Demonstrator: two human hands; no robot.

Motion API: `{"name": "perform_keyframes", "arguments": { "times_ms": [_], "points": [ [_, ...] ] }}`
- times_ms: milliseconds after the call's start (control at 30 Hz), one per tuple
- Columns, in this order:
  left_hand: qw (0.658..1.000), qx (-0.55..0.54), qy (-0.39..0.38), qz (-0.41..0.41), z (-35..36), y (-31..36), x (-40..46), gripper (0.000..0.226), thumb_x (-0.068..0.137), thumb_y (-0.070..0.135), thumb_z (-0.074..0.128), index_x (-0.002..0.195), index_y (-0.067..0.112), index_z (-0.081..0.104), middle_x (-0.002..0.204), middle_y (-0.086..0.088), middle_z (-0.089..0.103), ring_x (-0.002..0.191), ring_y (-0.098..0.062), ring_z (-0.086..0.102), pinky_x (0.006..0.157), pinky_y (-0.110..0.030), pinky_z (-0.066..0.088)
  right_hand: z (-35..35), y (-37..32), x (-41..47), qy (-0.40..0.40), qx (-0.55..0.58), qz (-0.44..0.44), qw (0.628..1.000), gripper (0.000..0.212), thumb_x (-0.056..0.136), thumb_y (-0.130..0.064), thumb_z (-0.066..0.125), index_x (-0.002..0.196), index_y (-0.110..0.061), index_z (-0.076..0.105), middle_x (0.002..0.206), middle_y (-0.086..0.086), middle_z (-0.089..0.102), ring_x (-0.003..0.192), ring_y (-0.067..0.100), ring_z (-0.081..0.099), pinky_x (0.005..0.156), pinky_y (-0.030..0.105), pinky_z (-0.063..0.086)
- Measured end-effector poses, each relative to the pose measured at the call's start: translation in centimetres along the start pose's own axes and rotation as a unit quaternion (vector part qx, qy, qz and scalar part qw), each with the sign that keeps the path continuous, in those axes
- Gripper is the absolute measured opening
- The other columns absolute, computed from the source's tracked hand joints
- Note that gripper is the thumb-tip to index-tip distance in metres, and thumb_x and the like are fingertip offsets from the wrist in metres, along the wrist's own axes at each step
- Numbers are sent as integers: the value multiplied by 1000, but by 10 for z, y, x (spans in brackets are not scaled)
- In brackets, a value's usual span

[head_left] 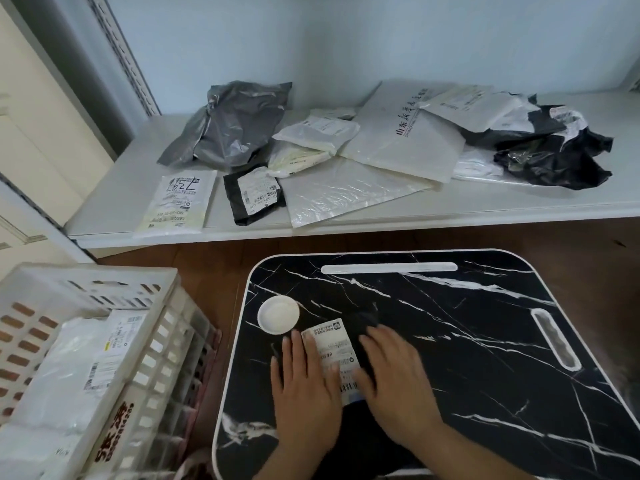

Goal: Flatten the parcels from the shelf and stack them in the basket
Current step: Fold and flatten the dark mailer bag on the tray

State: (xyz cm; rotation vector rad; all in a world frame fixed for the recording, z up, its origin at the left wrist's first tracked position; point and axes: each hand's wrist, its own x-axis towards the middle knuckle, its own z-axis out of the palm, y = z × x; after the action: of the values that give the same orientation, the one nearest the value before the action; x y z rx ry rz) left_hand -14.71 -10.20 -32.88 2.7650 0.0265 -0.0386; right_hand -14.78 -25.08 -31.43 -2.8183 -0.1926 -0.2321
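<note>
A small black parcel with a white shipping label (332,348) lies on the black marble-pattern lap table (467,341). My left hand (304,386) presses flat on its left side, fingers spread. My right hand (394,379) presses flat on its right side. The parcel's black plastic is hard to tell from the tabletop. The white plastic basket (104,292) stands at the lower left with white parcels (79,372) stacked inside. On the white shelf (114,199) behind lie several more parcels: a grey bag (235,123), a small black one (252,194), white mailers (401,140) and crumpled black bags (554,150).
A small white round dish (278,318) sits on the lap table just left of the parcel. The table has a white slot (388,267) along its far edge and a handle cut-out (556,339) on the right. Brown wooden floor (207,271) shows between table, basket and shelf.
</note>
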Motion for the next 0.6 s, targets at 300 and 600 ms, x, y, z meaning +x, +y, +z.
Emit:
{"name": "perform_keyframes", "arguments": {
  "times_ms": [300,600],
  "points": [
    [998,10,50,41,36,-6,-22,62,101,39,11,146,-1,26,153,-22,28,143,-34,22,114,-46,17,29,11,-8,-71,-95,-142,983,66,102,-53,20,147,-7,37,157,8,29,146,22,23,110,44,20],
    [997,24,42,64,39,-5,-13,62,101,38,15,145,-1,34,155,-20,26,144,-33,24,114,-45,18,33,13,-5,-115,-86,-103,984,65,102,-53,19,148,-9,33,157,7,28,146,23,24,110,45,19]
  ]
}}
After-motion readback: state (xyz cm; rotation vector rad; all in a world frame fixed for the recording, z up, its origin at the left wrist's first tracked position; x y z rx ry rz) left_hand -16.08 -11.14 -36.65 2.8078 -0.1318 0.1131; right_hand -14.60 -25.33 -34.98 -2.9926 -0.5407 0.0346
